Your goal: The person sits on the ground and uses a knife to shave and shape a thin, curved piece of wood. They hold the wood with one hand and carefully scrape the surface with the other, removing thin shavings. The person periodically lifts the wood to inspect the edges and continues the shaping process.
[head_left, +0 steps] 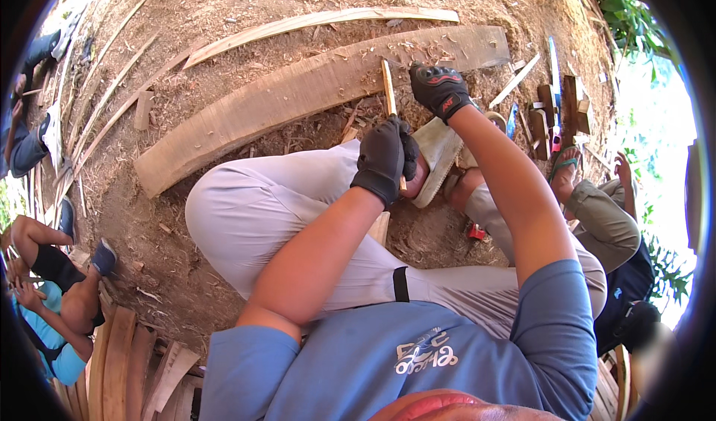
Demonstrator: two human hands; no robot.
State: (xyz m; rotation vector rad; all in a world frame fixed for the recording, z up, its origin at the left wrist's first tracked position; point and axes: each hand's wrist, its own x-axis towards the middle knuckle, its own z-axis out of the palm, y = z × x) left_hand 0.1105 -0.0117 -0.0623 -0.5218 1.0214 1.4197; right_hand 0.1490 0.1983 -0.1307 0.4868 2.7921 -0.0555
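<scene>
My left hand (382, 156), in a black glove, is wrapped round a narrow wooden stick (388, 87). The stick points away from me, and its lower end shows just below the fist. My right hand (438, 90), in a black glove with red marks, is closed close to the stick's far tip. Something thin and dark seems to reach from that fist toward the tip, too small to name. Beyond both hands a wide wooden plank (261, 106) lies on the ground, with curled shavings on its right part. My sandalled foot (440, 156) is just right of my left hand.
A long pale wood strip (321, 21) lies past the plank. Wood blocks (570, 111) and a blue-edged saw-like strip (555, 70) are at the right. People sit at the left (63, 294) and right (608, 220). More planks (119, 361) lie at the lower left.
</scene>
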